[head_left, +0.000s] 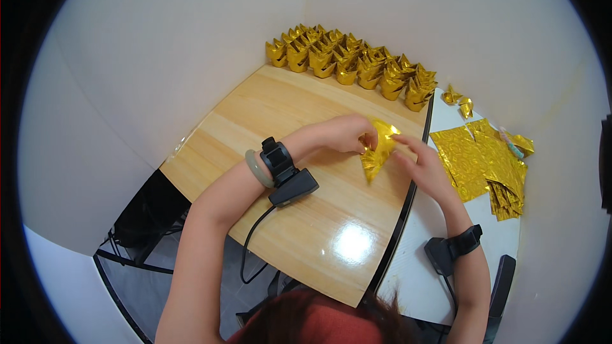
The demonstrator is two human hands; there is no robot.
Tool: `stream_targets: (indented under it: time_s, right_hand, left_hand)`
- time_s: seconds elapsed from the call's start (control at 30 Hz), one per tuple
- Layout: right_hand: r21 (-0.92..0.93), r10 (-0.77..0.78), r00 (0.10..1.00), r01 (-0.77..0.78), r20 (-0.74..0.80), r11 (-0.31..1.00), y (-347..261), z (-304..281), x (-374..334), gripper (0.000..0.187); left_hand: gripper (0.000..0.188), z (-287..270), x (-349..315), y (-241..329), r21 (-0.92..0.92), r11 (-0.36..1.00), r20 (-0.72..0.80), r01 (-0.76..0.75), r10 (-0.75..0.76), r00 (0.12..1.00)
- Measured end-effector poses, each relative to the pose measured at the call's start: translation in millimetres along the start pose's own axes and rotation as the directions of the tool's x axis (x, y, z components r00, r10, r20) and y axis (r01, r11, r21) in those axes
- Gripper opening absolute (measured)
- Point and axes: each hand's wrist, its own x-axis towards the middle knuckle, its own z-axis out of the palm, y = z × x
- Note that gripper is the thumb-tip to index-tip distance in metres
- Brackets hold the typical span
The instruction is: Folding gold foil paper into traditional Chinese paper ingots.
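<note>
A folded sheet of gold foil paper (381,153), with a pointed lower end, is held above the wooden tabletop. My left hand (352,134) pinches its left side, the fingers curled at the edge. On the opposite side, my right hand (421,162) has its thumb and forefinger at the foil's right edge, where they appear to grip it lightly. Each wrist carries a black strapped device; a pale bangle is on the left one as well.
Rows of folded gold paper ingots (347,57) line the table's far edge. On the white surface to the right lie gold foil sheets (459,159), two small folded gold pieces (466,107) and a beaded band (511,143). Walls close in behind and at both sides.
</note>
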Motion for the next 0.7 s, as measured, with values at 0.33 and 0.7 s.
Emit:
stream_targets:
  time_s: [0.33, 0.7]
  right_hand:
    - [0.234, 0.425, 0.903, -0.426, 0.058, 0.874, -2, -17, 3, 0.037]
    - [0.106, 0.045, 0.999, -0.047, 0.028, 0.993, 29, -16, 1, 0.035]
  left_hand:
    - [0.010, -7, -10, 3, -0.074, 0.984, -0.045, -0.162, 0.159, 0.986]
    - [0.027, -18, -12, 9, 0.078, 0.996, 0.236, -0.053, 0.033, 0.971]
